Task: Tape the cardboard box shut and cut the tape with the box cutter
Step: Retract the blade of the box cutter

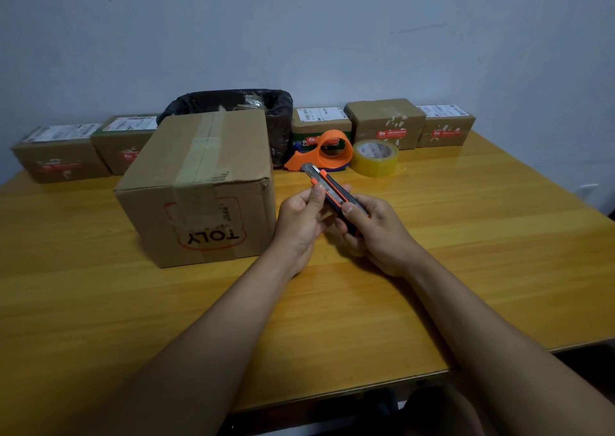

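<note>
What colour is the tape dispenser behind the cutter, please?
Orange, seen in the head view: tape dispenser.

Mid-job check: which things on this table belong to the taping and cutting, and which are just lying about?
In the job:
cardboard box
box cutter, gripped by left hand and right hand
tape roll
orange tape dispenser

Lying about:
five small parcels along the wall, e.g.
black-lined bin

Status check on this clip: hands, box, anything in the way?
Both hands, left and right, grip the box cutter. Cardboard box closed, tape strip across top. Nothing between them.
</note>
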